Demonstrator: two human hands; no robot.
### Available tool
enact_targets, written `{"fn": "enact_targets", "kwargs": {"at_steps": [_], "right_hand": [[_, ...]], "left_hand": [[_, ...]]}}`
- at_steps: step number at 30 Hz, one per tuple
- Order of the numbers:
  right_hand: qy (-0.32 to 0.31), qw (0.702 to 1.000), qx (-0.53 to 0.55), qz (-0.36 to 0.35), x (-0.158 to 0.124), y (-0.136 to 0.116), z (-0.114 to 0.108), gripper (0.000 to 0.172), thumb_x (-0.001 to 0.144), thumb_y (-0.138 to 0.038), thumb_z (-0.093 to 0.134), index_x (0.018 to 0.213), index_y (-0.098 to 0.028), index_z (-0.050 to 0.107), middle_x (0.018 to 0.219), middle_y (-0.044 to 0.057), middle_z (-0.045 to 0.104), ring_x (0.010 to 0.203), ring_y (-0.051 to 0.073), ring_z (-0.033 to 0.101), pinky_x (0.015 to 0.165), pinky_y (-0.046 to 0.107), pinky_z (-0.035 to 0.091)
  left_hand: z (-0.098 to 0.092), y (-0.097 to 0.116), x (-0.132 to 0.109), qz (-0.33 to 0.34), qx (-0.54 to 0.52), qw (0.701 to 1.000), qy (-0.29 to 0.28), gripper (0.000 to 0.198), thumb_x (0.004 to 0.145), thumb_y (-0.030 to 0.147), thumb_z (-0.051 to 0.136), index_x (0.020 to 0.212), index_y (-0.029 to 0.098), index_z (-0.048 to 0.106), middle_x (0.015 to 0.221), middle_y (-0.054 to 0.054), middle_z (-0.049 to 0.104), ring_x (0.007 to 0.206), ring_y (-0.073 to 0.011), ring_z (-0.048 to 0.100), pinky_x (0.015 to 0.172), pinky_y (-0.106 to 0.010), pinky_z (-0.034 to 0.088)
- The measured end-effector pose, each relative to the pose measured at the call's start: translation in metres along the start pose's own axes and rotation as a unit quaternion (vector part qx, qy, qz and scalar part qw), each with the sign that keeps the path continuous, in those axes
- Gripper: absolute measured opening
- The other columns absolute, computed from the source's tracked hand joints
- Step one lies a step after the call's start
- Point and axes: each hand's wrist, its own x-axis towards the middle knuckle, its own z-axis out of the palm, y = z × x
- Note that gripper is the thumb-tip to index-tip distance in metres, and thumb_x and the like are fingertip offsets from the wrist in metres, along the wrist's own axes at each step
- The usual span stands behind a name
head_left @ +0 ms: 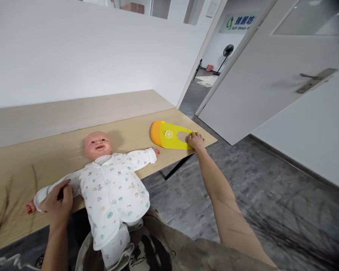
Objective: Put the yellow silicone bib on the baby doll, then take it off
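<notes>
A baby doll [113,184] in a white printed outfit lies face up, its head and arms on the table and its legs over my lap. My left hand [58,201] is curled at the doll's sleeve on the left side of the view; part of its grip is hidden. At the table's right end lies a yellow silicone bib [171,142] with an orange catch pocket and a white citrus-slice print. My right hand [197,140] has its fingers bent over the bib's neck end, closed on it. The bib's pocket is close to the doll's outstretched hand.
The wooden table [130,130] stands against a white partition [101,56]. An open grey door [271,71] is at the right, and a black standing fan [228,51] shows through the doorway. A dark metal table leg [176,167] reaches down to the grey floor.
</notes>
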Motion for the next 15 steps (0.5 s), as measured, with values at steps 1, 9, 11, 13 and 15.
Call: {"fn": "enact_targets", "kwargs": {"at_steps": [1, 9, 11, 13, 15], "right_hand": [[-0.005, 1.0, 0.004, 0.002, 0.002, 0.001, 0.001, 0.057, 0.103, -0.036, 0.024, 0.147, -0.013, 0.051, 0.155, 0.019, 0.045, 0.145, 0.034, 0.037, 0.12, 0.057, 0.031], [-0.027, 0.999, 0.022, 0.015, 0.011, 0.004, 0.001, 0.061, 0.101, -0.042, 0.029, 0.151, -0.014, 0.048, 0.161, 0.016, 0.04, 0.148, 0.035, 0.034, 0.123, 0.058, 0.027], [-0.025, 0.999, 0.022, 0.019, 0.011, 0.003, 0.001, 0.06, 0.101, -0.041, 0.029, 0.15, -0.015, 0.049, 0.161, 0.016, 0.041, 0.148, 0.036, 0.034, 0.122, 0.059, 0.027], [-0.006, 0.999, 0.024, 0.026, 0.009, 0.002, 0.002, 0.06, 0.101, -0.043, 0.03, 0.15, -0.015, 0.049, 0.161, 0.016, 0.04, 0.147, 0.038, 0.036, 0.121, 0.059, 0.029], [0.032, 0.999, 0.01, 0.019, 0.005, 0.003, 0.003, 0.064, 0.101, -0.044, 0.028, 0.153, -0.01, 0.044, 0.161, 0.021, 0.037, 0.146, 0.039, 0.037, 0.12, 0.057, 0.032]], "left_hand": [[-0.001, 0.002, 0.0, -0.001, -0.002, 1.0, 0.005, 0.03, 0.083, 0.036, 0.057, 0.092, 0.019, 0.079, 0.062, -0.001, 0.069, 0.059, -0.0196, 0.066, 0.062, -0.03, 0.051], [-0.004, 0.012, -0.001, -0.024, -0.003, 1.0, 0.003, 0.028, 0.082, 0.036, 0.058, 0.091, 0.019, 0.079, 0.062, 0.0, 0.069, 0.062, -0.0197, 0.067, 0.066, -0.031, 0.051], [-0.003, 0.011, -0.001, -0.02, -0.006, 1.0, 0.006, 0.027, 0.082, 0.035, 0.058, 0.091, 0.019, 0.079, 0.062, 0.0, 0.069, 0.063, -0.0203, 0.067, 0.067, -0.031, 0.051], [-0.004, 0.011, 0.0, -0.018, -0.012, 1.0, 0.003, 0.026, 0.082, 0.034, 0.057, 0.09, 0.019, 0.078, 0.063, 0.0, 0.069, 0.063, -0.0201, 0.067, 0.067, -0.032, 0.052], [-0.005, 0.013, 0.0, -0.015, -0.011, 1.0, 0.001, 0.025, 0.082, 0.033, 0.057, 0.088, 0.02, 0.077, 0.062, 0.001, 0.069, 0.062, -0.019, 0.067, 0.068, -0.031, 0.052]]}}
